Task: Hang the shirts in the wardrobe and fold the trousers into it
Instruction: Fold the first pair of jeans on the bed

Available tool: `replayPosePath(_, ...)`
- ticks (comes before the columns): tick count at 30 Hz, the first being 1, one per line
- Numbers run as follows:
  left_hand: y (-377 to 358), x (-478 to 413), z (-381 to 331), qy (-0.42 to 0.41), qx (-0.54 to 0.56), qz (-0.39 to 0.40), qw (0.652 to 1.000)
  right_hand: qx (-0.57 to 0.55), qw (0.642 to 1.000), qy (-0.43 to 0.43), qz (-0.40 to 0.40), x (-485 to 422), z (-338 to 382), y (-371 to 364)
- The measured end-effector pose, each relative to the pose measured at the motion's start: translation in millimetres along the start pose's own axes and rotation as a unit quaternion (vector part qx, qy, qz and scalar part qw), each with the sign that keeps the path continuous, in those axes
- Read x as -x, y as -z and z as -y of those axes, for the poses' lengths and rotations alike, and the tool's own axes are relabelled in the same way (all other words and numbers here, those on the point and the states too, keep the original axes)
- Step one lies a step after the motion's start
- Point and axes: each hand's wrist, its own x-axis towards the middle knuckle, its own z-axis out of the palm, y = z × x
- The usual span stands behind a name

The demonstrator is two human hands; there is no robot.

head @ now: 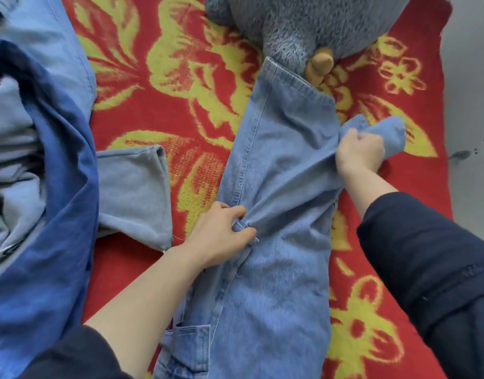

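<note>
Light blue denim trousers (279, 165) lie lengthwise down the middle of a red and yellow flowered blanket (158, 86), hem at the far end, pocket near me. My left hand (221, 236) pinches the trousers' left seam at mid-length. My right hand (358, 151) grips a bunched fold of denim at their right edge. A heap of other clothes lies at the left: a dark blue garment (57, 214) over pale grey-blue ones (13, 149). A pale grey trouser leg (134, 192) sticks out from under the heap.
A grey plush toy (303, 23) with a tan foot sits at the far end, touching the trousers' hem. The blanket ends at the right on a grey floor (470, 132) with a few dark specks.
</note>
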Motion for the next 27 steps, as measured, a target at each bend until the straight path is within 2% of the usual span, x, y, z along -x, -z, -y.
replayPosePath(3,-1,3,8,0.017,0.147,-0.067,0.987,-0.023,0.981,0.195,-0.005,15,49,-20)
replayPosePath(5,-2,5,19,0.067,0.237,-0.097,0.964,-0.011,0.957,0.279,0.082,29,71,-39)
replayPosePath(6,-3,5,25,0.085,0.278,-0.102,0.951,0.027,0.945,0.289,0.148,35,76,-48)
replayPosePath(8,-5,5,30,0.110,0.349,-0.099,0.925,0.123,0.918,0.265,0.269,44,68,-65)
replayPosePath(10,-8,6,31,0.120,0.398,-0.108,0.903,0.167,0.897,0.263,0.313,53,44,-75)
replayPosePath(15,-17,13,28,0.089,0.425,-0.162,0.886,0.182,0.890,0.318,0.273,81,-27,-61)
replayPosePath(19,-32,39,37,0.076,0.286,-0.196,0.935,0.203,0.888,0.301,0.282,121,-92,-27)
replayPosePath(21,-40,59,42,0.074,0.240,-0.194,0.948,0.224,0.884,0.295,0.287,142,-122,-10)
replayPosePath(24,-45,90,51,0.091,0.228,-0.173,0.954,0.202,0.905,0.239,0.289,175,-154,11)
replayPosePath(27,-48,125,57,0.128,0.316,-0.126,0.932,0.120,0.936,0.164,0.288,217,-182,33)
